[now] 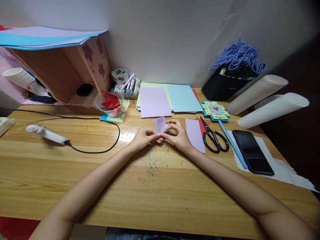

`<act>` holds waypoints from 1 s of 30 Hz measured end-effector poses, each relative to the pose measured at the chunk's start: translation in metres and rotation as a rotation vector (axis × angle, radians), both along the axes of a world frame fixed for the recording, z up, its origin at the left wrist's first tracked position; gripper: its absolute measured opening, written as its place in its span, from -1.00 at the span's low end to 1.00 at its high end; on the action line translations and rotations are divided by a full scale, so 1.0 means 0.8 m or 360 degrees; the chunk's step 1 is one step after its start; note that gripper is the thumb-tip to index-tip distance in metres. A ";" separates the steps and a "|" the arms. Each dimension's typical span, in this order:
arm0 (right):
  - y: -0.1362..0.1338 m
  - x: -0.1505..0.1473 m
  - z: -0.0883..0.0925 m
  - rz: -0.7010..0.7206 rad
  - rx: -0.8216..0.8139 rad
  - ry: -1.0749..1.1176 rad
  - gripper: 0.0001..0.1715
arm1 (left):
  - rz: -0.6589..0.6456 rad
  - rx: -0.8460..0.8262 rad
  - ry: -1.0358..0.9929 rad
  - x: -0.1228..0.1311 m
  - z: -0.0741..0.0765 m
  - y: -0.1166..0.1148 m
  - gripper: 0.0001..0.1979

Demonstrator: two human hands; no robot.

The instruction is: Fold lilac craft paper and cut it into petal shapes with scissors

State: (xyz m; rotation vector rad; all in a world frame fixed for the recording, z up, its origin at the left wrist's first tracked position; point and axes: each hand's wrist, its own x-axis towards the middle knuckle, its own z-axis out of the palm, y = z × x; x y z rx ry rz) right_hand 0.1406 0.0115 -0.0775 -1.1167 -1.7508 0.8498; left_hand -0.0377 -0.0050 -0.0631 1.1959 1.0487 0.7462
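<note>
Left hand: your grip pinches the lower left of the folded lilac paper between thumb and fingers.
Right hand: your grip pinches the same piece at its right side, thumb tip close to the left one.
Folded lilac paper: between your two hands, over the middle of the table, its pointed top facing away from you.
Lilac sheet: just beyond your hands, beside a light blue sheet.
Scissors: to the right of your right hand, black handles towards you, next to a lilac strip that lies partly over red paper.
Smartphone: farther right, on white paper, beside a light blue stick.
Clear bowl: beyond your left hand, holding red folded paper.
</note>
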 end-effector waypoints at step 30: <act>0.014 -0.002 -0.005 0.0160 -0.0876 0.0904 -0.52 | 0.0315 0.0115 0.0162 0.012 -0.001 -0.006 -0.62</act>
